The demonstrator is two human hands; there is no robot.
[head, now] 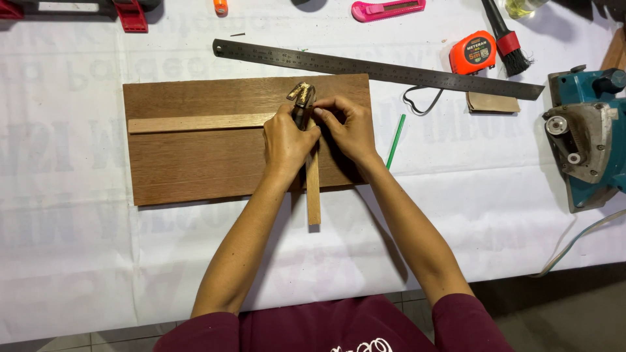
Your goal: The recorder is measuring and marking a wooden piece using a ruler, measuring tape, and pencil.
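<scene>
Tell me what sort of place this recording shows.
Probably a small woodworking bench: a board with wood strips lies under the hands, a steel ruler and tape measure sit behind, and a power tool rests at the right.

one wooden board, two wooden strips, one steel ruler, one tape measure

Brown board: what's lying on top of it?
On the brown board lie a pale wood strip running sideways and a second strip overhanging its near edge. Left hand and right hand hold a brass-coloured tool, hiding where the strips meet.
</scene>
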